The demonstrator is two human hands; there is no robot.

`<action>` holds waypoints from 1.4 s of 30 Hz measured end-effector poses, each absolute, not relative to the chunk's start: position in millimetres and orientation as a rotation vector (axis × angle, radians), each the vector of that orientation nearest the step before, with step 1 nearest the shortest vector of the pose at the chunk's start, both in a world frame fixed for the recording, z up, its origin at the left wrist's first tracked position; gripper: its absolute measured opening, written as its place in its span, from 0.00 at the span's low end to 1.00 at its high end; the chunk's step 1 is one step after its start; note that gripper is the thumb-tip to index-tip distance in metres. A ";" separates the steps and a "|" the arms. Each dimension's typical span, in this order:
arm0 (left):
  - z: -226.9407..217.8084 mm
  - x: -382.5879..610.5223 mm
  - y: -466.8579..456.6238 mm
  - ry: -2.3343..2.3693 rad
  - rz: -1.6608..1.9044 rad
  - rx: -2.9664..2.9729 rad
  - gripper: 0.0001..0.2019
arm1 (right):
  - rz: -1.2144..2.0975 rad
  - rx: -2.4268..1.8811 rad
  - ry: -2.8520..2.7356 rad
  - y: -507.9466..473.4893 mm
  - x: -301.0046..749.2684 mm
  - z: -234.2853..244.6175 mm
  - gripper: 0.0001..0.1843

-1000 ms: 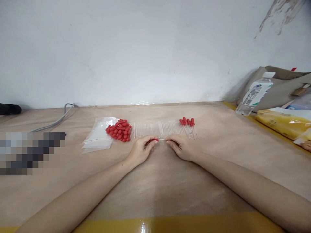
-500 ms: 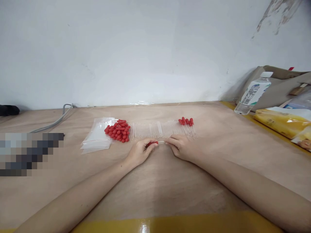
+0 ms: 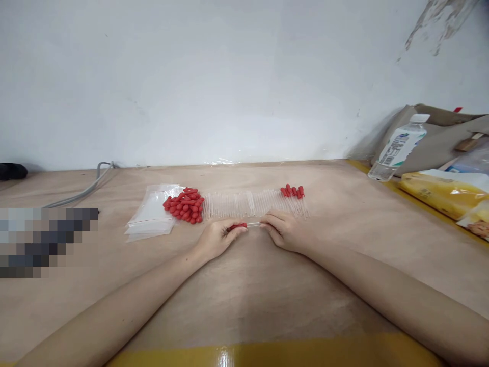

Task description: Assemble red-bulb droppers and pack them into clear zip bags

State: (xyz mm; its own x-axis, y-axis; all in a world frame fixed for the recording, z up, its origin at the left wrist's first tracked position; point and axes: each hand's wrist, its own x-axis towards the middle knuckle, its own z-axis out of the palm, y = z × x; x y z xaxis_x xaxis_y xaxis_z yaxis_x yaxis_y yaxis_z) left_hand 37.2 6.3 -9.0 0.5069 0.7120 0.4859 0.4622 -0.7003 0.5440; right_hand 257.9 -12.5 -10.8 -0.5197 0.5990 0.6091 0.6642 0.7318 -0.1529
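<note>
My left hand (image 3: 216,238) pinches a small red rubber bulb (image 3: 239,226). My right hand (image 3: 286,230) pinches a thin clear glass tube (image 3: 253,224) whose end meets the bulb between the two hands. Just behind them a row of clear tubes (image 3: 244,204) lies across the table. A heap of loose red bulbs (image 3: 184,205) sits at the row's left end. At its right end lie several tubes with red bulbs fitted (image 3: 293,191).
Clear plastic bags (image 3: 151,216) lie left of the heap. A grey cable (image 3: 89,186) runs along the back left. At the right are a water bottle (image 3: 398,147), a brown bag (image 3: 439,137) and yellow packets (image 3: 443,193). The wooden table (image 3: 244,295) has a yellow-taped front edge.
Both hands stay together at the same spot; the bulb and tube between them have shifted only slightly. The view has drifted a little.
</note>
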 end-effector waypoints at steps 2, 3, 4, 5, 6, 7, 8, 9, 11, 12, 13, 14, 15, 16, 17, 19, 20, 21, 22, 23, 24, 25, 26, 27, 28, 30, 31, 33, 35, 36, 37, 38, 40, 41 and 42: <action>-8.5 37.1 5.6 0.959 0.979 2.437 0.10 | -0.122 -0.922 -2.305 -11.4 257.2 -11.2 0.15; -8.2 37.0 5.3 0.951 0.958 2.453 0.10 | -0.127 -0.910 -2.317 -11.1 256.9 -11.4 0.15; -8.0 37.0 5.0 0.946 0.933 2.466 0.09 | -0.142 -0.906 -2.326 -11.1 256.5 -11.5 0.15; -7.9 37.1 4.9 0.945 0.912 2.474 0.09 | -0.167 -0.911 -2.332 -11.4 256.0 -11.3 0.15; -7.9 37.1 4.8 0.947 0.897 2.478 0.10 | -0.197 -0.923 -2.335 -12.2 255.4 -10.9 0.16; -8.0 37.2 4.8 0.947 0.882 2.485 0.10 | -0.227 -0.937 -2.339 -13.2 254.8 -10.2 0.16; -8.1 37.3 4.7 0.947 0.872 2.495 0.10 | -0.248 -0.954 -2.343 -14.5 254.0 -9.3 0.16; -8.2 37.3 4.7 0.945 0.862 2.506 0.10 | -0.262 -0.971 -2.348 -16.0 253.2 -8.2 0.17; -8.3 37.3 4.6 0.933 0.843 2.529 0.10 | -0.264 -1.002 -2.352 -18.7 251.6 -6.6 0.17; -8.4 37.3 4.5 0.927 0.837 2.535 0.10 | -0.253 -1.015 -2.351 -19.7 250.8 -6.2 0.17; -8.5 37.1 4.5 0.922 0.836 2.536 0.10 | -0.234 -1.027 -2.348 -20.3 250.0 -6.4 0.17; -8.6 37.0 4.4 0.918 0.839 2.535 0.11 | -0.207 -1.037 -2.346 -20.4 249.1 -7.0 0.17; -8.9 36.9 4.5 0.913 0.840 2.533 0.11 | -0.175 -1.045 -2.345 -20.2 248.2 -8.0 0.17; -9.3 36.8 4.5 0.905 0.838 2.534 0.11 | -0.138 -1.057 -2.344 -19.7 247.2 -9.2 0.17; -9.9 36.6 4.7 0.892 0.835 2.536 0.11 | -0.100 -1.069 -2.342 -19.0 246.2 -10.5 0.17; -11.2 36.4 5.0 0.867 0.839 2.537 0.11 | -0.021 -1.098 -2.340 -17.5 244.0 -12.1 0.17; -11.8 36.2 5.2 0.861 0.845 2.535 0.11 | 0.023 -1.115 -2.339 -17.0 242.7 -12.0 0.17; -12.2 36.1 5.3 0.860 0.852 2.534 0.11 | 0.066 -1.133 -2.339 -16.7 241.4 -11.1 0.16; -12.2 35.9 5.4 0.862 0.860 2.536 0.11 | 0.105 -1.155 -2.339 -16.8 240.1 -9.4 0.16; -11.9 35.8 5.4 0.862 0.869 2.543 0.11 | 0.138 -1.180 -2.337 -17.1 238.7 -6.8 0.16; -11.2 35.8 5.3 0.856 0.874 2.555 0.11 | 0.169 -1.213 -2.334 -17.8 237.3 -3.6 0.16; -10.2 35.8 5.2 0.848 0.872 2.570 0.11 | 0.199 -1.249 -2.332 -18.7 236.0 0.2 0.16; -8.9 36.0 5.0 0.838 0.869 2.586 0.11 | 0.232 -1.283 -2.334 -19.7 234.9 4.2 0.16; -7.5 36.4 4.9 0.831 0.864 2.600 0.11 | 0.266 -1.309 -2.341 -20.8 234.0 8.3 0.15; -6.2 36.8 4.8 0.829 0.853 2.614 0.11 | 0.297 -1.329 -2.355 -21.9 233.3 12.4 0.15; -4.4 37.4 5.0 0.855 0.833 2.634 0.11 | 0.339 -1.364 -2.394 -23.5 233.4 20.2 0.15; -4.2 37.5 5.2 0.878 0.846 2.636 0.11 | 0.355 -1.382 -2.414 -23.8 234.4 24.1 0.14; -5.2 37.0 6.1 0.932 0.910 2.611 0.11 | 0.408 -1.400 -2.441 -22.2 239.6 31.6 0.12; -7.4 35.9 7.1 0.992 1.007 2.556 0.18 | 0.512 -1.384 -2.413 -16.3 250.1 38.7 0.10; -8.6 35.4 7.5 1.015 1.041 2.530 0.22 | 0.577 -1.380 -2.357 -11.4 257.5 41.7 0.09; -9.6 35.1 7.7 1.028 1.054 2.513 0.24 | 0.643 -1.406 -2.263 -5.4 266.2 44.1 0.09; -10.3 35.1 7.7 1.027 1.048 2.509 0.25 | 0.722 -1.459 -2.121 1.6 275.8 45.6 0.10; -10.7 35.9 7.3 0.998 1.000 2.526 0.23 | 0.709 -1.658 -1.758 16.4 295.8 45.6 0.11; -10.6 36.5 7.1 0.977 0.976 2.538 0.22 | 0.595 -1.772 -1.628 23.3 305.1 44.0 0.13; -10.4 37.0 6.8 0.964 0.958 2.549 0.22 | 0.448 -1.877 -1.550 29.3 313.3 41.5 0.15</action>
State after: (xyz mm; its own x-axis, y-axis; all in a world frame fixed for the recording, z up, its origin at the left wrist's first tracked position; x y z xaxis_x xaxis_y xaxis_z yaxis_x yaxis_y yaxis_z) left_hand 37.0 6.8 -10.4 0.5645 0.6626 0.4922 0.4965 -0.7489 0.4389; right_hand 313.3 29.3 41.5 0.2414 0.9600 0.1420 0.7361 -0.0858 -0.6714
